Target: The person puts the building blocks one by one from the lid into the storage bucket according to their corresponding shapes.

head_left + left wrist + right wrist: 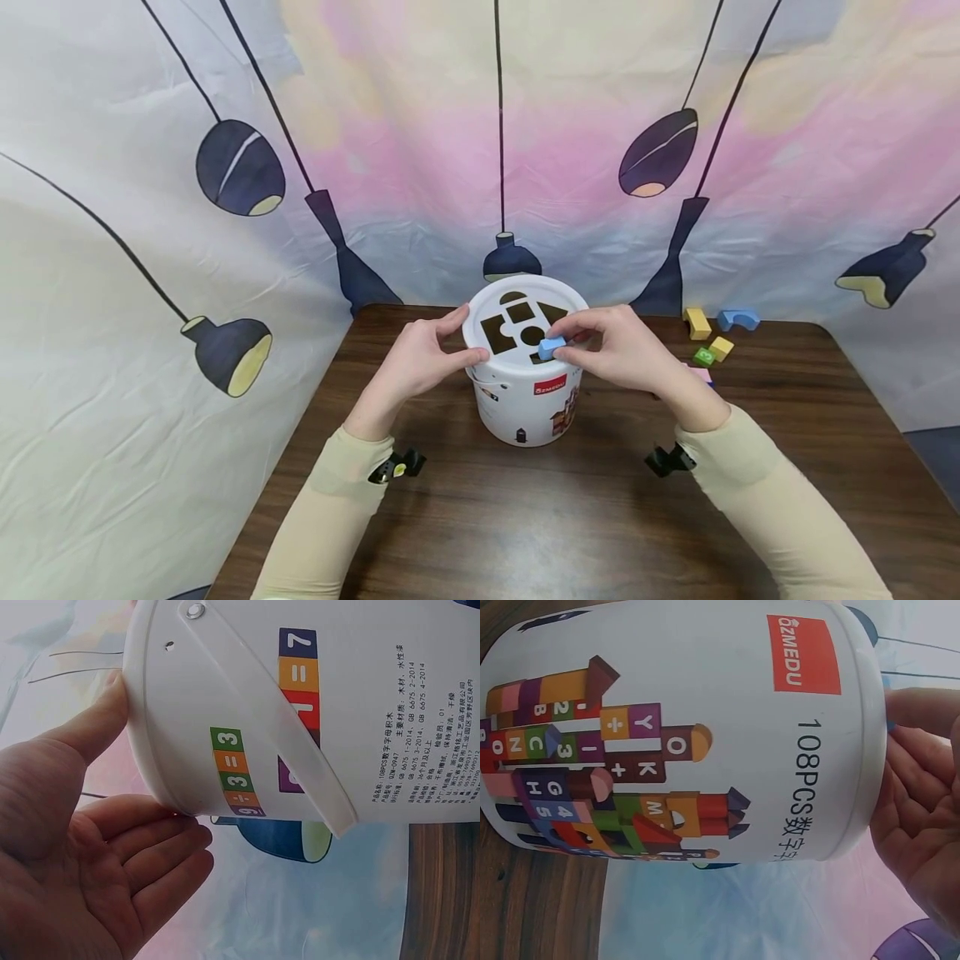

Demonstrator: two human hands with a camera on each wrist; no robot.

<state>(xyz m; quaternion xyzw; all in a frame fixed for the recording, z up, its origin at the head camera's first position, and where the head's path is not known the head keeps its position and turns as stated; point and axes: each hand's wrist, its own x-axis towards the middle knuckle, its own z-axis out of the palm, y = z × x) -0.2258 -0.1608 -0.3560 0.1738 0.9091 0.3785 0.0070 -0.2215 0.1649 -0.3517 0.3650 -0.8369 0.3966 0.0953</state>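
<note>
A white bucket (495,412) stands upright on the table, its white lid (537,300) cut with dark holes of several shapes. Between thumb and fingertips my right hand (622,346) pinches a small blue block (551,347) over the lid's near right part, overlapping a hole there. In the right wrist view most of that block is hidden behind the lid's rim. On the left side, my left hand (416,354) touches the rim with thumb and fingers spread apart. Its fingers (161,859) look nearly straight in the left wrist view, beside the bucket's white handle (289,727).
Right of the bucket lie a yellow arched block (696,323), a blue arched block (738,317), a yellow block (722,348) and a green numbered cube (704,357). A pink block (702,372) shows partly behind my right wrist. A lamp-patterned cloth (442,167) hangs behind the wooden table (510,517).
</note>
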